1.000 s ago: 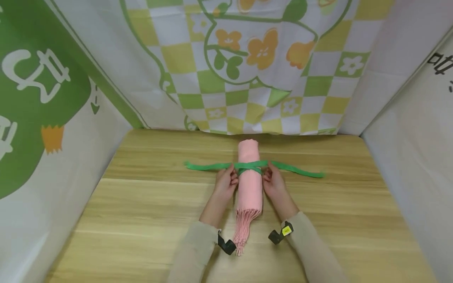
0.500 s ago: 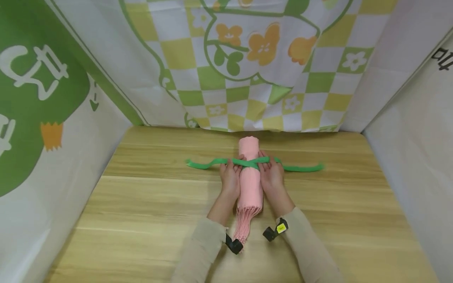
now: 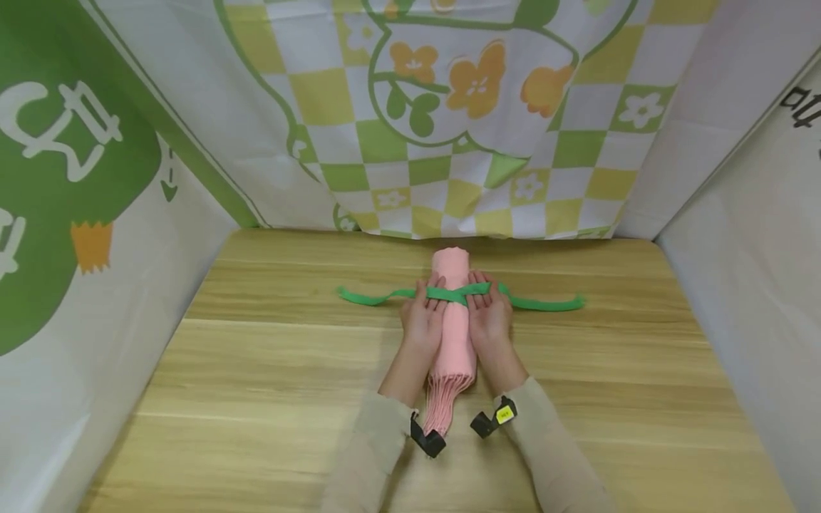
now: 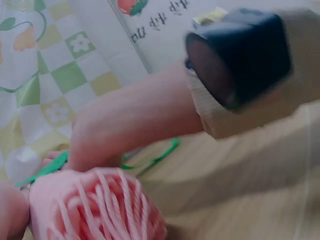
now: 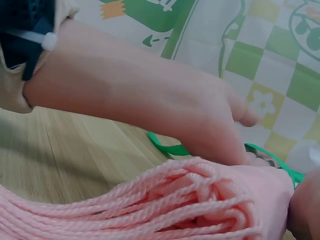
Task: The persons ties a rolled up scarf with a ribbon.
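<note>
Head view, pink roll [image 3: 457, 349]: lies lengthwise toward the far edge of the wooden surface [image 3: 269, 370], its fringe [image 3: 442, 399] pointing at the person.
Green ribbon [image 3: 457, 293]: goes around the roll and crosses on top, its tails stretching out to either side.
Left hand [image 3: 423, 317]: spread palm up, straight fingers against the roll's left side, the ribbon running across them and behind the thumb.
Right hand [image 3: 490, 313]: likewise palm up with straight fingers, at the roll's right side.
In the way: the black left wrist camera [image 3: 428, 438] covers the fringe's tips; the right wrist camera [image 3: 485, 425] sits beside the fringe; both hands hide the roll's sides.
Around: a checked curtain [image 3: 442, 171] behind the surface, a green-and-white panel [image 3: 70, 142] left, a white panel [image 3: 757, 235] right.
Left wrist view, foreground: the fringed end, lower left; only a sliver of the left hand shows, its state unclear here.
Beyond: the right forearm and its camera block part of the white panel, with a strawberry print [image 4: 131, 6].
Right wrist view, foreground: fringe strands along the bottom; the right hand is cut off at the edge.
Beyond: the left hand reaches behind the roll, thumb tip apart from the fingers.
</note>
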Demonstrator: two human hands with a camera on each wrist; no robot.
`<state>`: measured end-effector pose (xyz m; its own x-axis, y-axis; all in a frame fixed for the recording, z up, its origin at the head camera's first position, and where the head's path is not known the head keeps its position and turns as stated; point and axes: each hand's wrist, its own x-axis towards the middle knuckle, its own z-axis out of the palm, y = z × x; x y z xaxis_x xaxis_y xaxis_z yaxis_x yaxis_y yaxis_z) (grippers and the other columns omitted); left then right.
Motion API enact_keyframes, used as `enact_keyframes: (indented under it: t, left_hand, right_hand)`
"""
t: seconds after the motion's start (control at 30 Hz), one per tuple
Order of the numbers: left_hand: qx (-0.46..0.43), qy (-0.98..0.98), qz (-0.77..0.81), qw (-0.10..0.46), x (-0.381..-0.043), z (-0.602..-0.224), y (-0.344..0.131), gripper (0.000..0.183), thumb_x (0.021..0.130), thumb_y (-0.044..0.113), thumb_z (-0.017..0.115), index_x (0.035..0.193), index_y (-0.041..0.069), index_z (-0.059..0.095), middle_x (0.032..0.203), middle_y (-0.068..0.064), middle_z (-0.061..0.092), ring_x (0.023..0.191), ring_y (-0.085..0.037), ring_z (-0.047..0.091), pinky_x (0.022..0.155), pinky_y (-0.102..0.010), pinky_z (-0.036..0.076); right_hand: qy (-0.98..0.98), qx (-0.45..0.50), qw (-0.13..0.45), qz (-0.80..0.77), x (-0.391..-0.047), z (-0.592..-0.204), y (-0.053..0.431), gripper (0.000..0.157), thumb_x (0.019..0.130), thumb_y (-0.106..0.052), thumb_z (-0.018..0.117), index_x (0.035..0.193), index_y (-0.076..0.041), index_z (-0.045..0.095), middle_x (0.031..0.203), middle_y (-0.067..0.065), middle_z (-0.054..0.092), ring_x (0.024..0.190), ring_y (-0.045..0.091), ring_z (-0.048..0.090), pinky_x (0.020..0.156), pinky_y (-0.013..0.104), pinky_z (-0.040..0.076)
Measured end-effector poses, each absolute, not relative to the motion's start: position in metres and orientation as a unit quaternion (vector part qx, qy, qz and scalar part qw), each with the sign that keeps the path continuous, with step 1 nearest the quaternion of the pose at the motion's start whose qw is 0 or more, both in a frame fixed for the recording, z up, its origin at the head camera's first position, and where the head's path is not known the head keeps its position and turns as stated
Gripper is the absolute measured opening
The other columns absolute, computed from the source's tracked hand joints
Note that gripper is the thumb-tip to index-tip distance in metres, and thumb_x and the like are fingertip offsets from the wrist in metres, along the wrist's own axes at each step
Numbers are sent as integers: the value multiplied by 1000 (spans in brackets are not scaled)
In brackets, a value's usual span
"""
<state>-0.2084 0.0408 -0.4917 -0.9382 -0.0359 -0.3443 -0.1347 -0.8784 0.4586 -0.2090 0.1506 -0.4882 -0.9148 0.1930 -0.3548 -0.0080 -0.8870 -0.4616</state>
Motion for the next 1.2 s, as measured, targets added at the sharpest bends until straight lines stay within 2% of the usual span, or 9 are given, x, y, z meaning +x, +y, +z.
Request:
enact_keyframes:
  t: [0.1, 0.23, 0.5, 0.63, 0.73, 0.8, 0.87, 1.0, 1.2]
  left_hand:
    - [-164, 267, 949, 39, -207, -494, 41, 43, 105, 7, 45, 144, -11, 36, 150, -26, 44, 141, -33, 46, 115, -35, 41]
    - [-151, 300, 941, 48, -206, -497, 41, 39, 105, 4, 43, 141, -12, 40, 147, -28, 47, 139, -34, 47, 112, -33, 43]
    - [-171, 317, 932, 46, -208, -493, 40, 39, 108, 9, 33, 141, -12, 38, 144, -30, 49, 137, -37, 49, 113, -44, 41]
    - [-172, 314, 933, 41, -209, -493, 37, 39, 109, 10, 32, 139, -13, 39, 142, -33, 49, 136, -40, 50, 113, -49, 40]
    - [-183, 320, 929, 36, -211, -496, 35, 34, 108, 9, 34, 132, -12, 44, 131, -30, 59, 128, -37, 58, 108, -47, 45]
    - [-193, 333, 922, 33, -212, -498, 33, 29, 108, 9, 36, 125, -11, 49, 116, -24, 67, 116, -32, 66, 103, -44, 50]
    - [-199, 354, 913, 36, -213, -500, 31, 26, 107, 9, 39, 118, -10, 54, 99, -15, 72, 102, -25, 72, 95, -40, 56]
    - [-187, 396, 897, 60, -217, -503, 26, 24, 107, 12, 42, 110, -5, 59, 84, -5, 72, 84, -14, 73, 78, -31, 61]
    - [-165, 444, 875, 97, -222, -501, 19, 25, 106, 15, 45, 110, -4, 60, 82, -3, 71, 75, -11, 72, 65, -24, 60]
  right_hand:
    - [-229, -194, 51, 952, -208, -490, 151, 50, 110, -24, 29, 152, 3, 30, 159, 21, 33, 146, 26, 40, 122, 35, 29]
    - [-233, -189, 50, 953, -206, -491, 150, 50, 110, -25, 29, 152, 3, 30, 159, 21, 33, 146, 26, 40, 122, 34, 29]
    - [-200, -177, 50, 962, -208, -493, 149, 46, 110, -20, 24, 151, 2, 27, 162, 19, 28, 149, 26, 34, 123, 33, 27]
    - [-186, -176, 44, 966, -208, -492, 150, 37, 110, -22, 27, 138, -1, 41, 161, 17, 29, 149, 24, 34, 122, 32, 28]
    - [-186, -181, 28, 965, -207, -491, 150, 34, 110, -23, 28, 116, -3, 54, 147, 15, 48, 142, 21, 42, 119, 29, 33]
    - [-198, -185, 14, 962, -206, -491, 151, 38, 110, -25, 29, 103, -4, 60, 126, 12, 62, 129, 19, 53, 113, 27, 41]
    - [-219, -182, -1, 959, -206, -491, 153, 41, 110, -25, 30, 95, -5, 63, 103, 8, 67, 111, 17, 62, 102, 25, 49]
    - [-256, -158, -26, 953, -208, -491, 156, 35, 110, -21, 33, 100, -3, 61, 82, 5, 70, 82, 13, 68, 80, 23, 55]
    - [-316, -138, -54, 937, -213, -493, 162, 26, 109, -22, 37, 117, -3, 54, 76, 1, 71, 70, 11, 67, 71, 21, 55]
